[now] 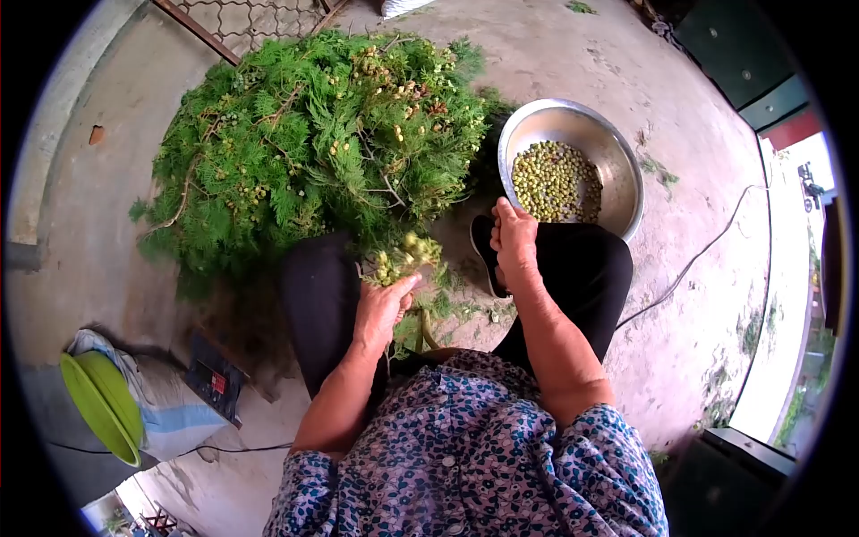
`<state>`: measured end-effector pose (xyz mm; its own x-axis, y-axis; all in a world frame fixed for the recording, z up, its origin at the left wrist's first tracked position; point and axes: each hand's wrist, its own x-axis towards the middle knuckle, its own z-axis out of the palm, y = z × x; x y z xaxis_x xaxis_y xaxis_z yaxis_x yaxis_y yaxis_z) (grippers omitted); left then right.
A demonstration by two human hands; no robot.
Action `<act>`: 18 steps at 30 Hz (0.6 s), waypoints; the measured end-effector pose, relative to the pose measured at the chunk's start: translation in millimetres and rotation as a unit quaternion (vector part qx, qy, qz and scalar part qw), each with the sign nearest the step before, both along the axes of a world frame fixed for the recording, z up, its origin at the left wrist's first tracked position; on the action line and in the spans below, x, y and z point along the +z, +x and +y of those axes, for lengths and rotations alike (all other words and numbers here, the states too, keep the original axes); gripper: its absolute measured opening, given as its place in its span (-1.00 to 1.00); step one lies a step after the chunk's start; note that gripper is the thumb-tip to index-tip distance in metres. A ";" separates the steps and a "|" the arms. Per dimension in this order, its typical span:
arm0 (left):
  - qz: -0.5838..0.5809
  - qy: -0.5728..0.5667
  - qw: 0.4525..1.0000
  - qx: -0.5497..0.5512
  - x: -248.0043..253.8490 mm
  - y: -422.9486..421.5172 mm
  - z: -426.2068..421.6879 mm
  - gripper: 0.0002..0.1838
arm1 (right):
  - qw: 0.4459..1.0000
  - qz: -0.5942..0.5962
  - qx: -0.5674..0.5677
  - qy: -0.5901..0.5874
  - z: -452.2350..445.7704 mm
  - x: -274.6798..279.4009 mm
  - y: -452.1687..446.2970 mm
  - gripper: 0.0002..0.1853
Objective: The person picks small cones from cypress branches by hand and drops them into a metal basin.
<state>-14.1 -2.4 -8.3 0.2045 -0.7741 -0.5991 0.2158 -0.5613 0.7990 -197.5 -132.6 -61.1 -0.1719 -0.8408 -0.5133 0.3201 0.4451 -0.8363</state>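
Between my knees, my left hand (385,311) is closed round a green sprig (403,261) with clusters of pale yellow-green seed cones at its top. My right hand (514,234) is closed in a fist near the lower-left rim of a metal basin (624,183). Whatever its fingers hold, if anything, is hidden. Many small round yellow-green cones (553,182) lie in the bottom of the basin. Ahead and to the left spreads a large heap of leafy evergreen branches (313,143), with cones showing among the foliage.
A lime-green plastic basin (100,403) leans against a pale sack (165,403) at the lower left. Right of my leg, a thin dark cable (689,266) runs across the concrete floor (662,358). A metal-framed grille (246,22) stands behind the heap.
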 end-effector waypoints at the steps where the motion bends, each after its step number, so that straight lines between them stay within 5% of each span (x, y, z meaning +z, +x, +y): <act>1: 0.009 0.024 1.000 0.001 -0.3 1.1 -3.2 -0.75 | 0.997 -0.074 -0.020 0.003 -4.6 5.5 -2.1 -0.77; 5: 0.033 0.007 0.999 -0.001 -0.2 1.1 -7.5 -0.77 | 0.944 -0.283 -0.167 -0.018 -50.0 -4.9 -41.2 -0.72; 9: 0.059 0.010 0.998 -0.007 -2.9 2.3 -8.2 -0.75 | 0.923 -0.243 -0.291 -0.060 -61.0 65.2 -65.3 -0.06; 11: 0.071 -0.005 0.997 -0.003 1.3 -0.9 -8.7 -0.75 | 0.903 -0.308 -0.285 -0.089 -72.6 47.9 -90.8 0.09; 15: 0.093 -0.041 0.995 -0.001 1.8 -2.9 -9.2 -0.72 | 0.899 -0.294 -0.298 -0.130 -72.3 49.3 -101.0 -0.02; 16: 0.092 -0.032 0.995 -0.011 1.2 -2.8 -9.3 -0.72 | 0.905 -0.278 -0.305 -0.106 -76.1 40.7 -105.7 -0.26; 18: 0.090 -0.020 0.996 -0.019 -1.2 -2.6 -9.3 -0.72 | 0.922 -0.260 -0.249 -0.143 -73.7 23.9 -105.4 -0.42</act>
